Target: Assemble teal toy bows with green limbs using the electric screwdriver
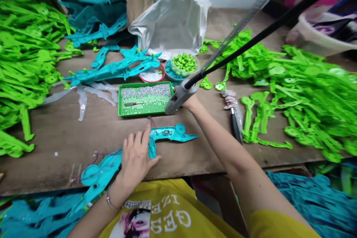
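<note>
My left hand (138, 154) lies spread, palm down, over the middle of a blue plastic part (167, 133) with thin dark red wires on it. My right hand (187, 100) reaches to the right end of a green perforated tray (145, 109); its fingers are hidden behind the grey end of a hanging electric screwdriver (181, 98). Whether that hand touches the tool cannot be made out. Small silver screws (146, 90) fill the back of the tray, and a thin red-handled tool (134, 103) rests in front of them.
Green parts are piled at left (30, 44) and right (315, 93). Blue parts (114, 67) lie behind the tray, beside a red basket (152, 74) and a bowl of small green pieces (184, 62). A white bag (173, 18) stands behind. A black-handled tool (235, 124) lies right.
</note>
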`<state>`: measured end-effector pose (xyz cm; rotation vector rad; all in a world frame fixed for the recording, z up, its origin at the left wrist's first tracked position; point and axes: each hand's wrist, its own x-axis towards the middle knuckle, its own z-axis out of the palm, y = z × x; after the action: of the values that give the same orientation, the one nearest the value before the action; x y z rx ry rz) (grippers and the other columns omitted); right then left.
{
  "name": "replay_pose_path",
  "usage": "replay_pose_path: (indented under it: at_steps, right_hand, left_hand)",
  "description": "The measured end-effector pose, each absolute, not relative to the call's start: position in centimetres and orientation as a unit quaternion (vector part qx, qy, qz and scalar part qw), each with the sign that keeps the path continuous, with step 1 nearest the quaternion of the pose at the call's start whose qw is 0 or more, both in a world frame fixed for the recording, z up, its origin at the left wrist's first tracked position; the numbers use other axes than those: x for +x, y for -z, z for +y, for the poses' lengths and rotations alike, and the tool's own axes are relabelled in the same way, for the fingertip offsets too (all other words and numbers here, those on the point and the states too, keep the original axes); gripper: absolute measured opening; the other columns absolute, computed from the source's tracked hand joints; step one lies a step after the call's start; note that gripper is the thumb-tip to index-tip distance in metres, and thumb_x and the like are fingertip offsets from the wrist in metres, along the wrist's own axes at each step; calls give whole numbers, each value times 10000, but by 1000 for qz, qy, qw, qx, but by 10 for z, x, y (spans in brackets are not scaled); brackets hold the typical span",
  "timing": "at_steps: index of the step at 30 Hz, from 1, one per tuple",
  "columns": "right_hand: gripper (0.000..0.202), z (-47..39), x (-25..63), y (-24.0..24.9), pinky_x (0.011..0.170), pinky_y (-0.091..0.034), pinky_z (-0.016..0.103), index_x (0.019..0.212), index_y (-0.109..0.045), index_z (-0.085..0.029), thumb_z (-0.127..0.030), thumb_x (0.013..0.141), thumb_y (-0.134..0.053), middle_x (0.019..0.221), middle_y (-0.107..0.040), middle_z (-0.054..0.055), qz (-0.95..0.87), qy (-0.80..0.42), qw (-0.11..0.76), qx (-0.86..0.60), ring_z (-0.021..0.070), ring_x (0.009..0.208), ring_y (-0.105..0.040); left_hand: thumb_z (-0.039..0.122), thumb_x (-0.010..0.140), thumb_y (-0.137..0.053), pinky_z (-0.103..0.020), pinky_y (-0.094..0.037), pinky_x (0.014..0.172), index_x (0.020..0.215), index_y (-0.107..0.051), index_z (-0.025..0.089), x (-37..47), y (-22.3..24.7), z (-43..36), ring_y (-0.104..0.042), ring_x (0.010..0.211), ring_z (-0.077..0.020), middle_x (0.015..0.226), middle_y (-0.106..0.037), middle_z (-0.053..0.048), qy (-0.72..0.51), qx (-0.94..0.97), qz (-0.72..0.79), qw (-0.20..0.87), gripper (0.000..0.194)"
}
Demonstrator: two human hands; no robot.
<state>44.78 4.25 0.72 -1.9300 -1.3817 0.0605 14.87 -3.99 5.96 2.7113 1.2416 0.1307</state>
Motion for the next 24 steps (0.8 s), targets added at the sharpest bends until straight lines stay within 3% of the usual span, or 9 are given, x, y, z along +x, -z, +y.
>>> replay_pose_path:
  at_steps: [7,12,16,24]
  right_hand:
    - [89,9,443,-25,741,-516,371,645,-608,-190,-126,706,-601,738,-703,74,-544,-36,294,-785,232,751,-645]
    - [161,-64,386,-36,636,-536,306,811,-756,-190,-280,799,-624,750,-758,41,-456,-156,436,-760,173,635,-673]
    - [154,-95,343,-28,638,-552,284,799,-771,-196,-299,799,-656,769,-770,38,-445,-240,467,-726,164,659,-694]
    - [151,-92,326,-23,648,-543,290,789,-748,-198,-183,813,-600,696,-719,28,-523,-135,401,-740,151,611,-644]
  left_hand:
    - [415,700,-838,-437,-451,844,1463,-406,141,149,-61,-42,-538,997,-312,1167,-622,-119,-36,904,419,80,919]
    - [427,701,-837,-422,-444,833,1476,-400,151,148,-60,-43,-547,985,-307,1145,-629,-119,-28,901,424,84,932]
    - [421,705,-835,-429,-434,849,1482,-394,155,149,-60,-44,-544,1002,-312,1190,-619,-128,-24,904,418,86,932]
    - [433,710,-824,-417,-426,827,1495,-378,169,149,-56,-44,-544,985,-309,1176,-613,-132,-27,904,417,88,941]
